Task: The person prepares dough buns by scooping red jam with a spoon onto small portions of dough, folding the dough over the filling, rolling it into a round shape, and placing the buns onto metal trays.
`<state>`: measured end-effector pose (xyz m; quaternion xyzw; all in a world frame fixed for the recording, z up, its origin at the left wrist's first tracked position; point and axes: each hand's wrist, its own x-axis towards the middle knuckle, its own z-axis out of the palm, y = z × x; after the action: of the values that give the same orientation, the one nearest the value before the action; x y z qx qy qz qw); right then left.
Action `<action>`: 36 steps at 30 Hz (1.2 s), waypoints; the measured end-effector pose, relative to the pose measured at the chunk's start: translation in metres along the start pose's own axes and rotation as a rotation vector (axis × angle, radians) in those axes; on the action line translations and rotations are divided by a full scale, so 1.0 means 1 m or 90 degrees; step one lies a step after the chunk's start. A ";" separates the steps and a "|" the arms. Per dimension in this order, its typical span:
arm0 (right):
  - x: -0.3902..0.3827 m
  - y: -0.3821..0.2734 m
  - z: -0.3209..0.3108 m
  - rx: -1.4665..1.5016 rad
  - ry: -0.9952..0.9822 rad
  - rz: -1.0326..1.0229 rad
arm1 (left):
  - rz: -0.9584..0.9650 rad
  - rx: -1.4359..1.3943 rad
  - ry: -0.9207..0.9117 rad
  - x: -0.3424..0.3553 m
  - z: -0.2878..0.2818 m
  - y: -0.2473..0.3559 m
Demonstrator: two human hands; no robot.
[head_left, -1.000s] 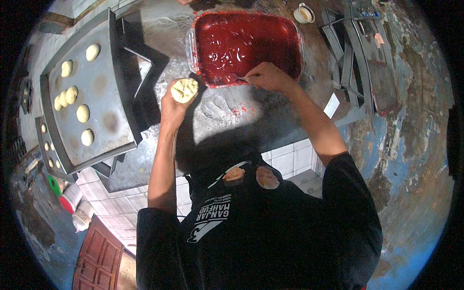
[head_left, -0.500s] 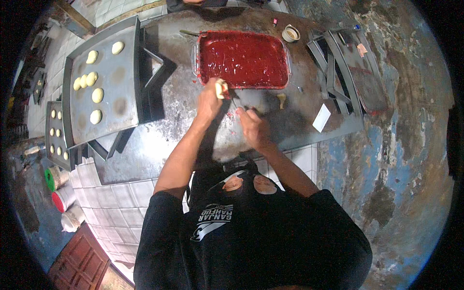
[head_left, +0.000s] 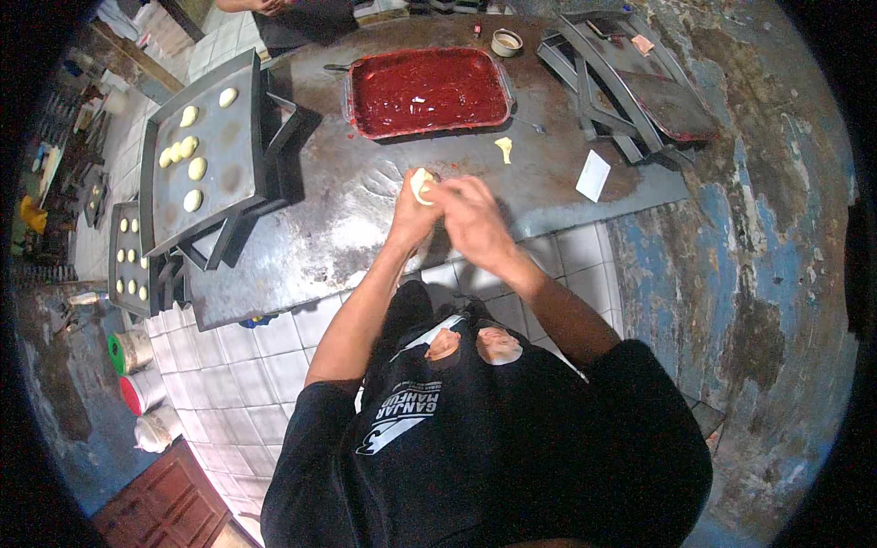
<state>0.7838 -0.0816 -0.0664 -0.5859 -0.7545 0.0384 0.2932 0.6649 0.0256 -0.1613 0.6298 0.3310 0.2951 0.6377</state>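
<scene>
Cupped in my left hand [head_left: 411, 212] is a pale dough piece [head_left: 420, 186], just in front of a glass dish of red filling [head_left: 427, 91]. My right hand [head_left: 468, 219] is slightly blurred, its fingers closed against the dough; no spoon shows in it. A spoon [head_left: 534, 126] lies beside the dish's right end, and a dark-handled utensil [head_left: 336, 68] pokes out at its left. A scrap of dough [head_left: 504, 149] sits on the metal table [head_left: 338, 183].
Metal trays with several dough balls [head_left: 210, 137] [head_left: 131, 265] stand at left. Tilted trays [head_left: 667, 100], a small cup [head_left: 507, 43] and a white card [head_left: 593, 175] are at right. Another person's hands [head_left: 269, 5] show beyond the table. Buckets [head_left: 132, 353] stand lower left.
My hands have moved back from the dish toward me and come together on the dough. The spoon that was in my right hand no longer shows there. The view has shifted.
</scene>
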 end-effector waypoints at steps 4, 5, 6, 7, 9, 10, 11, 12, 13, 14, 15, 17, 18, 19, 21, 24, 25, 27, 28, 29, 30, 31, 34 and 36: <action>-0.033 -0.008 -0.024 0.158 0.217 0.232 | -0.140 -0.203 -0.112 -0.037 0.024 0.078; -0.039 -0.007 -0.024 0.178 0.206 0.174 | -0.137 -0.196 -0.115 -0.044 0.031 0.080; -0.040 -0.013 -0.028 0.134 0.214 0.146 | -0.054 -0.135 -0.077 -0.051 0.039 0.084; -0.044 -0.020 -0.033 0.136 0.220 0.145 | 0.028 -0.074 -0.039 -0.058 0.043 0.087; -0.048 -0.035 -0.038 0.188 0.215 0.341 | 0.041 0.057 -0.026 -0.072 0.042 0.093; -0.048 -0.037 -0.027 0.515 0.252 0.448 | 0.209 0.194 0.060 -0.075 0.040 0.095; -0.050 -0.036 -0.019 0.526 0.249 0.445 | 0.376 0.333 0.145 -0.080 0.038 0.097; -0.050 -0.036 -0.010 0.718 0.320 0.437 | 0.362 0.319 0.091 -0.088 0.033 0.102; -0.047 -0.039 -0.009 0.906 0.394 0.422 | 0.359 0.330 0.091 -0.097 0.030 0.112; -0.048 -0.036 -0.016 0.980 0.288 0.467 | 0.216 0.286 0.024 -0.108 0.026 0.122; -0.046 -0.036 -0.023 0.994 0.285 0.465 | 0.120 0.291 -0.018 -0.114 0.017 0.130; -0.037 -0.038 -0.035 0.597 -0.070 0.312 | -0.074 0.320 -0.103 -0.126 -0.001 0.145; -0.025 -0.051 -0.045 0.373 -0.091 0.138 | 0.008 0.364 -0.103 -0.130 -0.014 0.143; -0.017 -0.067 -0.040 0.383 -0.097 0.131 | 0.088 0.405 -0.105 -0.133 -0.029 0.136; 0.004 -0.098 -0.022 0.554 0.122 0.081 | 0.096 0.272 -0.127 -0.132 -0.060 0.120; 0.027 -0.108 0.016 0.497 0.288 0.067 | 0.005 0.030 0.071 -0.130 -0.083 0.139; 0.033 -0.120 0.028 0.297 0.361 0.014 | -0.001 0.026 0.092 -0.136 -0.093 0.137; 0.049 -0.146 0.063 0.355 0.315 -0.010 | -0.071 -0.361 0.042 -0.141 -0.110 0.133; 0.060 -0.155 0.086 0.525 0.267 0.097 | -0.005 -0.349 0.064 -0.144 -0.119 0.138; 0.072 -0.163 0.107 0.688 0.210 0.211 | 0.027 -0.363 0.064 -0.144 -0.137 0.123; 0.090 -0.179 0.119 0.689 0.189 0.206 | 0.086 -0.186 0.144 -0.143 -0.156 0.121; 0.108 -0.195 0.127 0.923 0.110 0.292 | 0.093 -0.110 0.200 -0.141 -0.180 0.112; 0.167 -0.212 0.158 1.163 -0.092 0.424 | 0.027 -0.124 0.290 -0.133 -0.249 0.101; 0.222 -0.203 0.188 1.144 -0.214 0.517 | -0.037 -0.285 0.279 -0.129 -0.294 0.111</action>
<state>0.4862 0.1109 -0.0516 -0.3472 -0.2197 0.7742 0.4814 0.3581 0.1059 -0.0402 0.3853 0.4051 0.4707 0.6826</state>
